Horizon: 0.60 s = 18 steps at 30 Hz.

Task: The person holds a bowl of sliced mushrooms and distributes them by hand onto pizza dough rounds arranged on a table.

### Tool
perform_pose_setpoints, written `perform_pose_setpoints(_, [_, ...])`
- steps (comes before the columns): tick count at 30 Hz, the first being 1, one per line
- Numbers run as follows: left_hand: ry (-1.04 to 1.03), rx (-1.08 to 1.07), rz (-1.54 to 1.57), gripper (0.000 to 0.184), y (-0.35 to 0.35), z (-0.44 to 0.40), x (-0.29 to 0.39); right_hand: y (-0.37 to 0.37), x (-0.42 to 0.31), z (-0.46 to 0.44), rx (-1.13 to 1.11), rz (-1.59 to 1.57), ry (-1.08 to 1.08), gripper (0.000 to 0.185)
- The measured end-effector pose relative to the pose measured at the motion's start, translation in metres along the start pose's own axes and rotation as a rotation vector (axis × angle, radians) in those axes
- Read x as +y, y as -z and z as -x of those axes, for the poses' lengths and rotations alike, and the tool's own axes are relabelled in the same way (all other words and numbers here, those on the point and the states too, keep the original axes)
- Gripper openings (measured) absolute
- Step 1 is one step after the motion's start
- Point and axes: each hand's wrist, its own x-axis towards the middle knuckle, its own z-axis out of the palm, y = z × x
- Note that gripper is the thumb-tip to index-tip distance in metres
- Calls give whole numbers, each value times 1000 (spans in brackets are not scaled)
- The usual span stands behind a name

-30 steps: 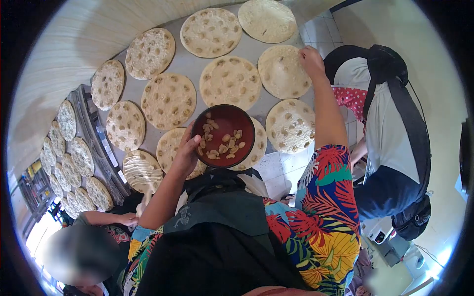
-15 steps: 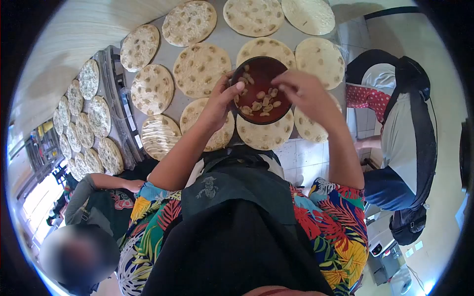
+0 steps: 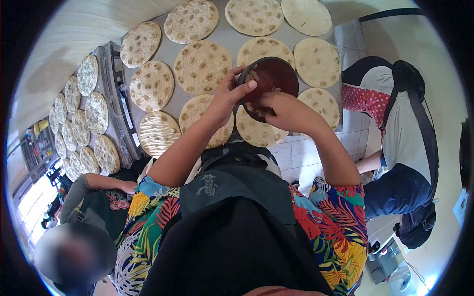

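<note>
Head view: a dark bowl (image 3: 284, 79) with a reddish inside is held above the near side of the scene, right of the middle, hiding parts of two flat rounds, one just far of it and one just near. Pale pieces (image 3: 253, 75) lie inside, mostly along its left side and near the fingers. The left hand (image 3: 232, 93) grips the bowl's left rim, thumb over the edge, fingers curled outside. The right hand (image 3: 291, 111) reaches into the bowl from the near right with bent fingers; their tips are hidden, so I cannot tell whether they pinch anything. Around it, dotted rounds (image 3: 202, 66) cover a grey table (image 3: 167, 52); the near-left round (image 3: 159, 134) carries pale stripes, and the far-right round (image 3: 307, 17) has one dark mark. Further left, speckled rounds (image 3: 96, 113) lie on a second surface. A pale animal-like emblem (image 3: 206, 185) marks the wearer's dark apron (image 3: 247, 190); the co-worker at near left wears a reddish emblem (image 3: 116, 201), too small to read. On the right stands another person in a pale top (image 3: 402, 130), with polka-dot cloth (image 3: 365, 101) beside it.
</note>
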Motion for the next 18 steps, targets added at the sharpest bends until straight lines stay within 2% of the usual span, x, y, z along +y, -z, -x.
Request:
perform_pose_setpoints(3, [7,-3,31,63,4,-1,-6,-1,2,-2,-71,-95,-7,23])
perform_pose_setpoints(6, [29,30,5,63,8,-4,-13,-4,5,-6,-15,-139,21,23])
perform_pose_setpoints(12, [75,30,40,63,4,-5,-12,-9,30,-12,-5,-471,-31,20])
perform_pose_setpoints(14, [73,11,34,62,2,-6,-11,-9,41,-13,-127,-861,-228,17])
perform_pose_setpoints(18, [51,4,-1,61,4,-10,-16,0,41,-12,-87,-1106,-339,16])
